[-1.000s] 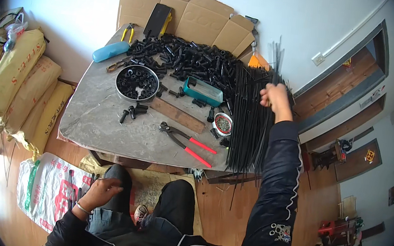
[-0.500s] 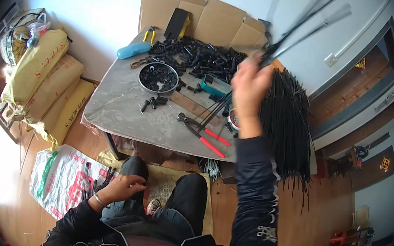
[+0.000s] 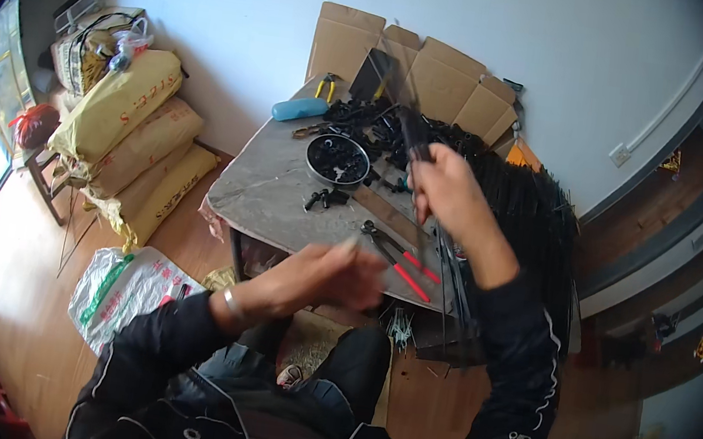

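My right hand (image 3: 451, 192), over the right part of the table, is closed around a bundle of thin black rods or cables (image 3: 415, 131). The bundle's upper end leans left and is blurred; some strands hang below the hand. My left hand (image 3: 322, 277) is raised before the table's front edge, smeared by motion, fingers loosely extended and nothing visible in it. Between the hands, red-handled pincers (image 3: 399, 260) lie on the table (image 3: 259, 182). A round metal tin (image 3: 308, 161) of small black parts stands behind them, near a flat brown bar (image 3: 383, 210).
Black bolt-like parts (image 3: 355, 115) are heaped at the back before cardboard (image 3: 449, 69). A big bunch of black strands (image 3: 537, 207) hangs over the right side. Yellow-handled pliers (image 3: 326, 86) and a light-blue case (image 3: 299, 110) lie back left. Stacked sacks (image 3: 119, 112) stand at left.
My left hand has risen from my knee toward the table front. My right hand has moved lower, and its bundle has swung from leaning right to leaning left. The view has shifted left.
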Motion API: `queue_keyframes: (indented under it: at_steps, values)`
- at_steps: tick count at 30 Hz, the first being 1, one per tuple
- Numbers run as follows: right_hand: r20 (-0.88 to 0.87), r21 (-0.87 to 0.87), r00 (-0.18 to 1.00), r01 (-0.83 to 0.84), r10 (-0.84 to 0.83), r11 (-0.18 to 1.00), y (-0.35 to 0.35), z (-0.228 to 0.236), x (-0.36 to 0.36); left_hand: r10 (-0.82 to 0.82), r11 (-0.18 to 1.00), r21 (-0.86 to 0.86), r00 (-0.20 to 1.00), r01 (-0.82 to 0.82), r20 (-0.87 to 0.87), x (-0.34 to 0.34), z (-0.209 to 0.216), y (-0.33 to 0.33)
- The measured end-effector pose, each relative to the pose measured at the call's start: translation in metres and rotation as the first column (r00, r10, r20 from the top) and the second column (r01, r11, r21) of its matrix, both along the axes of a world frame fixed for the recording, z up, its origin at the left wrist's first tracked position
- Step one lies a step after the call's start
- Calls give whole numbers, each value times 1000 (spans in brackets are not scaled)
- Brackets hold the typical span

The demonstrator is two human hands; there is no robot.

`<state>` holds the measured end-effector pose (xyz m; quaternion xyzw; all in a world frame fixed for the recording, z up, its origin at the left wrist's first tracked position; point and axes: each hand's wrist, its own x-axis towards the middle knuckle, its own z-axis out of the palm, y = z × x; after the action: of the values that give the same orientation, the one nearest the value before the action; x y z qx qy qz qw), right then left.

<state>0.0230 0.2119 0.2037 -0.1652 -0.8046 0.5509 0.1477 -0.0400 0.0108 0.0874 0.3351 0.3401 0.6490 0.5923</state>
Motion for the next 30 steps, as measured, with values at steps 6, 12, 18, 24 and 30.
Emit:
queue_keyframes:
  at_steps: [6, 12, 18, 24, 30]
  values:
    - [38, 3, 989, -144, 143, 990, -52, -42, 48, 235, 949, 177, 959, -262, 159, -19, 39, 64]
    - [-73, -142, 994, -88, 78, 986, -60, -105, 103, 309, 884, 259, 902, -390, 303, -47, 71, 76]
    - [52, -501, 998, 62, -41, 863, -31, -132, 161, 145, 978, 156, 989, -140, -17, -73, 87, 64]
    - [14, -383, 1000, -9, 15, 924, -17, -104, 193, 20, 991, 130, 962, 16, -271, -73, 80, 54]
    - [-76, -346, 978, 157, -195, 925, -32, -105, 197, 3, 1000, -16, 834, -14, -552, -87, 64, 51]
